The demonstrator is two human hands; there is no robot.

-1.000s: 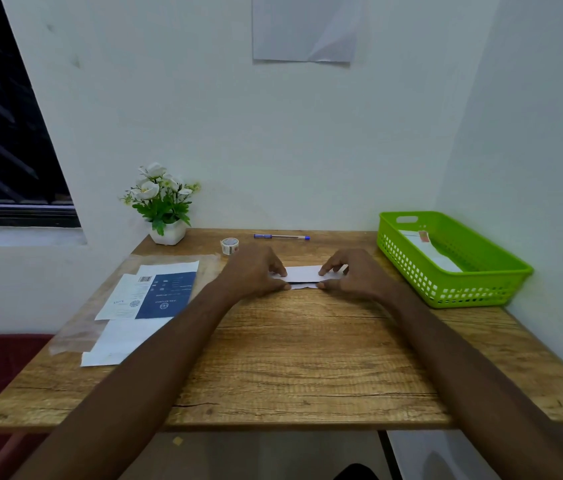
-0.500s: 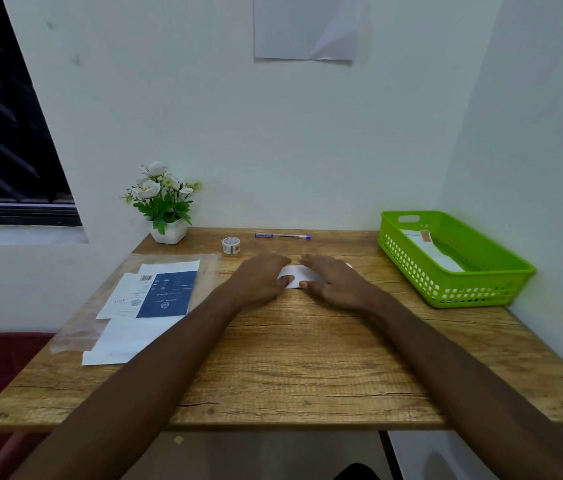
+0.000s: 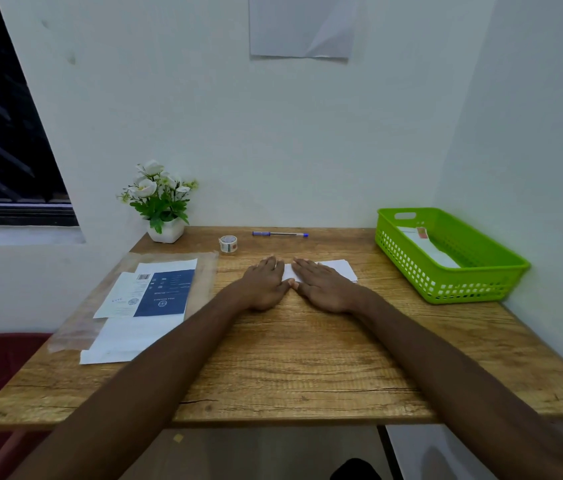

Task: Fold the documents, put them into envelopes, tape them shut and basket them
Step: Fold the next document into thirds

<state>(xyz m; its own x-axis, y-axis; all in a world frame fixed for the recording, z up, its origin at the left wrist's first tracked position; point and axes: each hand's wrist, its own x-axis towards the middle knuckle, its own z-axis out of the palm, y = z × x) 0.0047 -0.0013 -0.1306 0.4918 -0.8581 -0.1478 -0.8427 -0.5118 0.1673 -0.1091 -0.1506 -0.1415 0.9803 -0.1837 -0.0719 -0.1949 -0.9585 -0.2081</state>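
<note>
Both hands lie flat, fingers straight, on a folded white document (image 3: 337, 268) at the middle of the wooden table (image 3: 301, 358). The left hand (image 3: 266, 284) and the right hand (image 3: 323, 285) sit side by side, thumbs almost meeting, pressing the paper down rather than gripping it. They cover most of the sheet, so only a strip between them and its right end show; how many folds it has cannot be told.

To the left, a stack of papers (image 3: 141, 303) with a blue printed sheet on top rests on a clear plastic sleeve (image 3: 204, 271). Behind the hands stand a tape roll (image 3: 228, 243), a blue pen (image 3: 280, 234) and a potted white flower (image 3: 160, 202). The green basket (image 3: 463, 289) at the right holds what appears to be a taped envelope (image 3: 427, 247), partly hidden by the basket wall.
</note>
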